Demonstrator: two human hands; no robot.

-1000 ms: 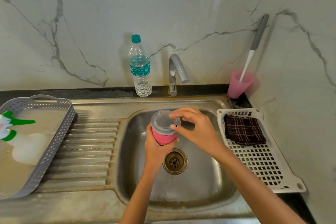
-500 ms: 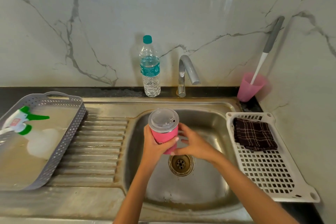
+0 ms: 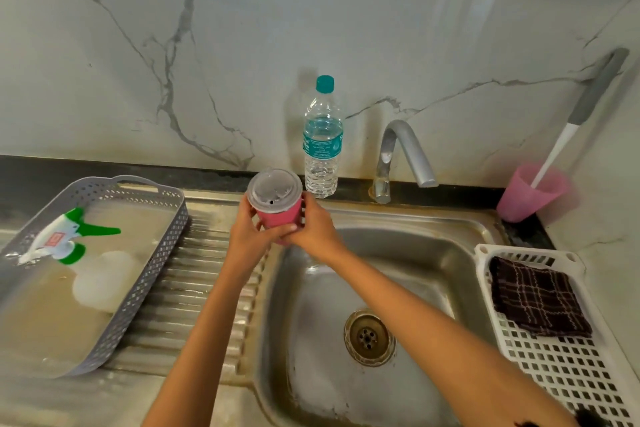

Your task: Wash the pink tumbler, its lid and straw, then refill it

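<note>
I have the pink tumbler [image 3: 278, 217] upright in both grips, above the back left corner of the sink [image 3: 433, 253]. It is near the water bottle [image 3: 322, 139], which stands on the desk behind the basin. My left grip [image 3: 247, 236] curls round the pink body from the left. My right grip [image 3: 315, 229] clasps it from the right and lower down, fingers tucked in toward the base. The clear lid [image 3: 274, 189] sits on top with its small hole turned toward me. I see no straw anywhere.

I judge the step in hand to be getting that lid off, though I cannot tell whether for washing or for filling. To do it well, I would:

- Hold the body firmly with the left grip, below the lid's rim, so I don't squeeze the seam.
- Free the right grip and bring it up onto the lid's edge.
- Try a gentle twist first and then a lift, since I cannot tell whether the lid presses on or screws on.
- Work with the tumbler level and over the basin, because I can't see what is inside.
- Move carefully near the bottle, which a wide motion could topple.
</note>
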